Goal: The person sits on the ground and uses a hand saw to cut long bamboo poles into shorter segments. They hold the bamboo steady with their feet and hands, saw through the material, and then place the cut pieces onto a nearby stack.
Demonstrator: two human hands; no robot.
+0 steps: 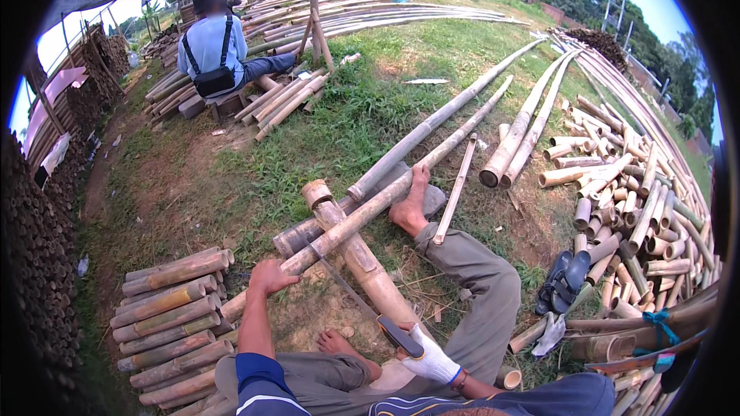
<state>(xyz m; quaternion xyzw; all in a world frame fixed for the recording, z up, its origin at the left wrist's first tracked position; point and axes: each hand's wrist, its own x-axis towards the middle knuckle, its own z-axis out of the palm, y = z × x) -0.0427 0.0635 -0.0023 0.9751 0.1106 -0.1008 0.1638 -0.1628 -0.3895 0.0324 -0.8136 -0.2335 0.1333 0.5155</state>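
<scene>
My bare left hand [269, 276] grips a long bamboo pole [356, 221] near its close end. My right hand [432, 358], in a white glove, is closed round the dark and orange handle of a hand saw [348, 288]. The saw's blade slants up and left, its far end at the pole just beyond my left hand. Under the pole lies a thicker bamboo piece [368, 270], set crosswise with another bamboo length [290, 240]. My bare foot [412, 208] presses against the pole farther along.
Cut bamboo lengths are stacked [171, 316] at the left. A loose heap of bamboo pieces [651, 208], sandals [563, 281] and a split strip [455, 189] lie to the right. Another person [212, 50] sits ahead on the left, near long poles [362, 11].
</scene>
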